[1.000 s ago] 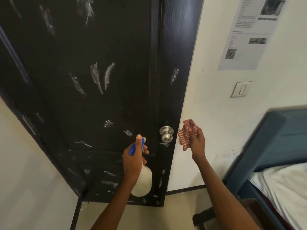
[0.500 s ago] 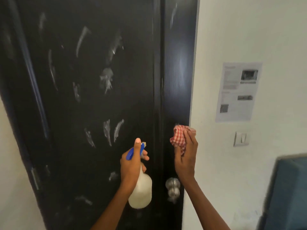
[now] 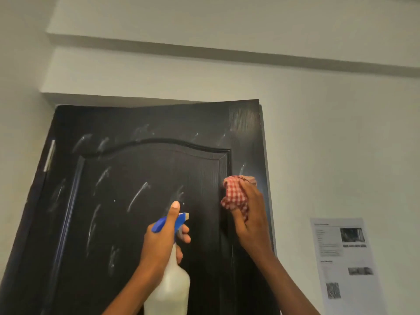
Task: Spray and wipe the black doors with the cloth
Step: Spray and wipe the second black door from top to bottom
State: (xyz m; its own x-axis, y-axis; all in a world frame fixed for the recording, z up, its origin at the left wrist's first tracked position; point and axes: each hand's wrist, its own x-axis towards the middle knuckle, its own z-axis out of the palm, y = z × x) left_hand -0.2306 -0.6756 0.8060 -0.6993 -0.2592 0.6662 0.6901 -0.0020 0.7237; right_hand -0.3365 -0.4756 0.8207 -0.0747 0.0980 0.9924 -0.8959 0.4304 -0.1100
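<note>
The black door (image 3: 141, 223) fills the lower middle of the view, its top edge and arched panel visible, streaked with white spray marks. My left hand (image 3: 162, 244) grips a white spray bottle (image 3: 169, 289) by its blue trigger head, nozzle pointed at the door panel. My right hand (image 3: 252, 217) holds a bunched red-and-white checked cloth (image 3: 234, 194) and presses it against the door's right stile, near the upper right corner of the panel.
White wall (image 3: 329, 133) surrounds the door, with a ledge and ceiling step above it. A printed paper notice (image 3: 347, 262) is stuck to the wall at the lower right. A metal hinge (image 3: 49, 155) shows on the door's left edge.
The view has tilted up from the knob to the door's top. Both hands rose with it; the cloth went from beside the door to pressing on its upper right stile.
</note>
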